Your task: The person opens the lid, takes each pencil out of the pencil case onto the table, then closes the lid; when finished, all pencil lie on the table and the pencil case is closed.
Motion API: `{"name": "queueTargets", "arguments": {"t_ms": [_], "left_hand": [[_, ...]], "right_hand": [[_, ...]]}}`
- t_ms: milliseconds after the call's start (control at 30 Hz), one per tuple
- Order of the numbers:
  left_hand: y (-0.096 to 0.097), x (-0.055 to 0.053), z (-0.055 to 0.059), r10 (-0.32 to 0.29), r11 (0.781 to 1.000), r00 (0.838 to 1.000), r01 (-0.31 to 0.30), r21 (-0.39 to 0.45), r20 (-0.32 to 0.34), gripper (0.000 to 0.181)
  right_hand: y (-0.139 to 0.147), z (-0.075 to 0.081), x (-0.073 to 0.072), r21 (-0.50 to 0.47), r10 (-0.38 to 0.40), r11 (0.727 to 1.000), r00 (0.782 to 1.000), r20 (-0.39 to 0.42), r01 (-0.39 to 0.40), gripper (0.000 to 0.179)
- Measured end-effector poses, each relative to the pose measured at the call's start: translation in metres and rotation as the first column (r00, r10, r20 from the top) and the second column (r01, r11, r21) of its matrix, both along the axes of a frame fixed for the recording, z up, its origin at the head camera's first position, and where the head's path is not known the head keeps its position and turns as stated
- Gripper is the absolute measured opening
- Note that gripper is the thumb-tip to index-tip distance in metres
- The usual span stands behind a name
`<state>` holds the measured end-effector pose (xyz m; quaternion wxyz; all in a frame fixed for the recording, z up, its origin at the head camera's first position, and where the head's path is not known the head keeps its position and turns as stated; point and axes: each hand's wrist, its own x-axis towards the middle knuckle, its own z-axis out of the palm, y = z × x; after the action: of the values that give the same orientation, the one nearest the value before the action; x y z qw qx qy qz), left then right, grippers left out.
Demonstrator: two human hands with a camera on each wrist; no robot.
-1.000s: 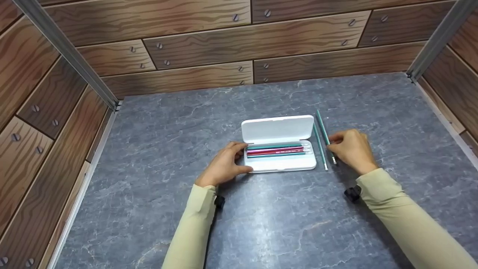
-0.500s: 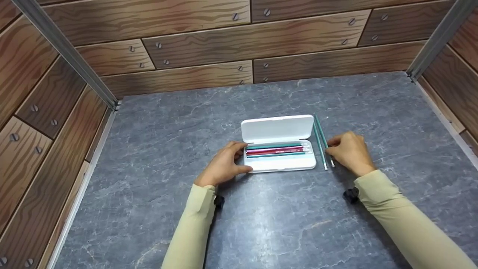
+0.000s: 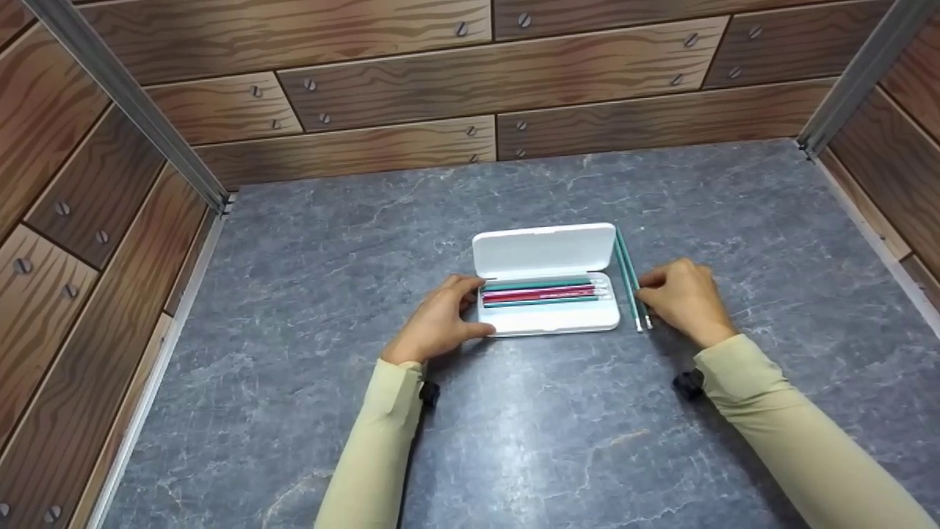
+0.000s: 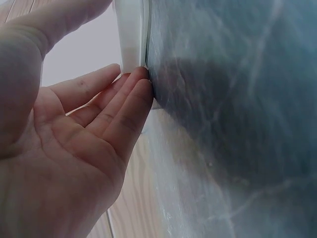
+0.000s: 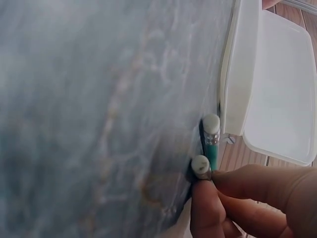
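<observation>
A white pencil case (image 3: pixel 554 320) lies open on the table, its lid (image 3: pixel 545 251) tipped up at the back. Several teal, purple and red pencils (image 3: pixel 540 294) lie side by side in its base. My left hand (image 3: pixel 433 322) grips the case's left end, thumb at the front corner and fingers at the back. To the right of the case, my right hand (image 3: pixel 684 300) pinches a teal pencil (image 5: pixel 201 165) near its white eraser end. Close alongside that pencil, on the case side, lies a second teal pencil (image 5: pixel 211 134), eraser end also toward me.
The grey marbled tabletop (image 3: pixel 330 242) extends around the case. Wood-patterned panels (image 3: pixel 389 95) wall the back and both sides, with grey metal posts (image 3: pixel 139 110) in the corners.
My right hand has slid its pencil leftward and slightly toward me, closing the gap to the other teal pencil. My left hand keeps its place on the case.
</observation>
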<state>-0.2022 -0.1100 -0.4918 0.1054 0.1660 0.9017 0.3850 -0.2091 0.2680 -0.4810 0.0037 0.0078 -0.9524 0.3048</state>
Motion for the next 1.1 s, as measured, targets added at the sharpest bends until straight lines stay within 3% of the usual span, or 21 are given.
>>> {"name": "queueTargets", "arguments": {"t_ms": [567, 767, 933, 1100], "left_hand": [[-0.001, 0.001, 0.001, -0.005, 1.0, 1.0, 0.005, 0.01, -0.01, 0.076], [-0.001, 0.001, 0.0, -0.005, 1.0, 1.0, 0.005, 0.009, -0.009, 0.076], [-0.001, 0.001, 0.0, -0.002, 1.0, 1.0, 0.003, 0.01, -0.013, 0.076], [-0.001, 0.0, -0.001, 0.0, 1.0, 1.0, 0.001, 0.005, -0.018, 0.077]], "right_hand": [[-0.003, 0.002, 0.002, 0.01, -0.001, 1.0, 1.0, -0.016, 0.001, 0.029], [-0.01, 0.008, 0.001, -0.022, -0.016, 1.0, 0.991, -0.135, 0.013, 0.029], [-0.027, 0.012, -0.002, -0.077, 0.128, 0.986, 0.961, -0.245, -0.151, 0.022], [-0.039, 0.011, -0.008, -0.075, 0.326, 0.936, 0.926, -0.191, -0.345, 0.022]]}}
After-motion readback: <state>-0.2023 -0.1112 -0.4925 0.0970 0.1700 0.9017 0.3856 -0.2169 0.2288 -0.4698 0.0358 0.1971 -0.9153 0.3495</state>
